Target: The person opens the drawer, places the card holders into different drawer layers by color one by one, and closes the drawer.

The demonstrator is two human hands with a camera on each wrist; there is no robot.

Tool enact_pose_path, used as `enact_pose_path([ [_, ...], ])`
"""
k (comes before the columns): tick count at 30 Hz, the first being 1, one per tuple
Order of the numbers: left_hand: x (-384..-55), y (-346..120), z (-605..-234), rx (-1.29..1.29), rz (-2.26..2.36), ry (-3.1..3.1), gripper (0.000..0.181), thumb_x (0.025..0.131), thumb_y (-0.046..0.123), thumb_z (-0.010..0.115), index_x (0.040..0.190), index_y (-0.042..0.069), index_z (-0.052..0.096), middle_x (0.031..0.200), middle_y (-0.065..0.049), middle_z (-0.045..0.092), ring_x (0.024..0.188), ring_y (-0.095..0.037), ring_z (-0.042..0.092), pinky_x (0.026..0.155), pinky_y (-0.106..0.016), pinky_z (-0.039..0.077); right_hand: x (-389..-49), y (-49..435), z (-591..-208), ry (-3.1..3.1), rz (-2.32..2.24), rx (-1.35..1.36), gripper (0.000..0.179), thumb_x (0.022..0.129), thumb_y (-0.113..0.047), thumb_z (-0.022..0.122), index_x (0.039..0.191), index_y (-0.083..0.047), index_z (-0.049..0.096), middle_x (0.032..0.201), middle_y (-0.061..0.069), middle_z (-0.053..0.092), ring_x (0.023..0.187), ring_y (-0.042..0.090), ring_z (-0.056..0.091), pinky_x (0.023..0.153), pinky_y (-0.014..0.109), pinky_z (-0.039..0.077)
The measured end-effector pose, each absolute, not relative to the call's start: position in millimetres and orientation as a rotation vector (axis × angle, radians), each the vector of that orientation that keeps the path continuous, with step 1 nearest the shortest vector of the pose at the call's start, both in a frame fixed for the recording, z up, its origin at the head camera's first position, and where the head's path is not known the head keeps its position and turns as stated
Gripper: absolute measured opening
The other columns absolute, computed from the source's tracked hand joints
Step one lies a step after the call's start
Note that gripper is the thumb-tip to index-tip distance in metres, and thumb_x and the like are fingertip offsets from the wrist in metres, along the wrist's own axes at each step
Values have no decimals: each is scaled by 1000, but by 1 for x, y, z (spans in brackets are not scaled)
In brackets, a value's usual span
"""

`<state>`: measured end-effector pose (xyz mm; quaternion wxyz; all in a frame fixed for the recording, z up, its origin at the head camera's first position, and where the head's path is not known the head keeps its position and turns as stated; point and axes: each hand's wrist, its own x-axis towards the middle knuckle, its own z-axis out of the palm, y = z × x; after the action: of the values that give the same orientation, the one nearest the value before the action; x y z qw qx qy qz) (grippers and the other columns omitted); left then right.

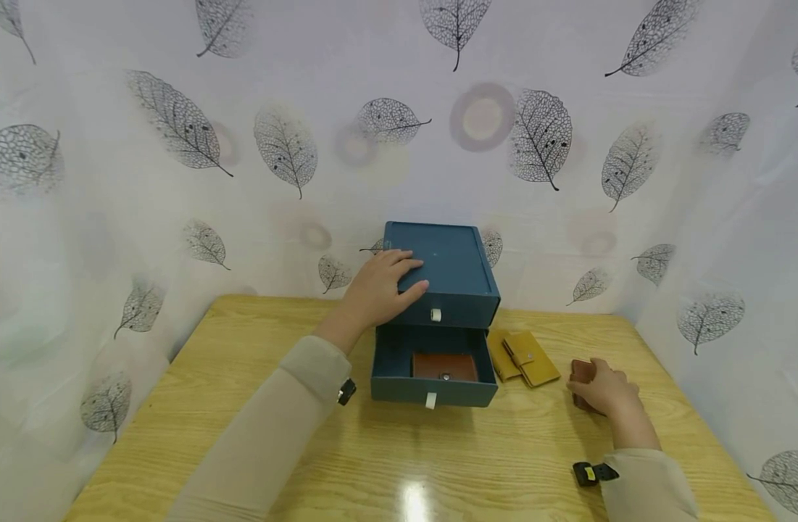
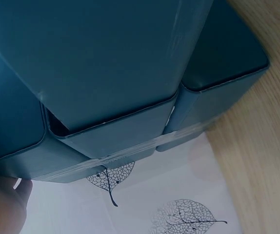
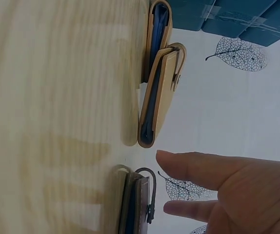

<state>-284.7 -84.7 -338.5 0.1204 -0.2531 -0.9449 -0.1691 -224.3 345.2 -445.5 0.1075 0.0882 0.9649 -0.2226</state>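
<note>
The left hand (image 1: 382, 286) lies flat and spread on the box (image 1: 447, 254), fingers over the top and thumb near the front edge, pinching nothing. The right hand (image 1: 609, 390) is just over the brown wallet (image 3: 139, 200); its thumb and one finger stand apart in the wrist view, with no contact to be seen there. The other fingers are out of that view, so I cannot tell how they lie.

The likeliest slip is at this wallet: if the fingers close only on its strap (image 3: 153, 195), which arches up nearest them, the flap could pull or the wallet swing and drop. Two yellow wallets, the near one (image 1: 535, 362) overlapping the far one (image 1: 501, 351), lie left of the right hand, between it and the drawer (image 1: 464, 395); a low pass leftward could knock them askew.

Below the left hand the drawer stands pulled out, a red-brown wallet (image 1: 444, 366) inside. Anything put in on top of that one might stick up and catch when the drawer is shut. Should the left hand press unevenly or lift away, the box could shift under a push.
</note>
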Motion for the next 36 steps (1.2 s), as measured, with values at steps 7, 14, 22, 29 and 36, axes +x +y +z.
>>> enact_pose_path([
  [7,-283,-85,-338,-743,-499,-2763,59,102,54,45,150,19,49,158,-6,38,147,-27,30,123,-45,19,-224,346,-447,2840,-650,265,85,94,-41,64,144,15,25,126,48,39,117,68,32,93,73,35],
  [14,-284,-84,-338,-746,-491,-2764,60,102,54,45,150,19,48,158,-6,38,147,-27,30,123,-45,19,-224,345,-449,2852,-613,231,83,92,-37,66,142,17,28,119,44,47,110,61,43,94,72,31],
  [22,-283,-84,-337,-750,-509,-2762,60,102,54,46,150,18,49,158,-7,38,147,-27,30,123,-45,19,-226,345,-454,2851,-560,233,85,92,-38,67,143,17,27,126,48,41,113,65,41,97,74,29],
  [29,-283,-84,-337,-748,-505,-2769,59,102,53,46,150,18,48,158,-6,38,147,-27,30,123,-44,18,-228,346,-455,2865,-525,231,80,90,-35,68,139,17,32,121,47,47,108,63,47,92,71,35],
  [36,-282,-83,-337,-753,-490,-2768,60,102,54,45,150,18,48,158,-7,38,148,-28,30,123,-46,19,-227,345,-453,2879,-570,240,74,83,-29,67,132,19,38,104,37,56,93,52,53,85,65,38],
])
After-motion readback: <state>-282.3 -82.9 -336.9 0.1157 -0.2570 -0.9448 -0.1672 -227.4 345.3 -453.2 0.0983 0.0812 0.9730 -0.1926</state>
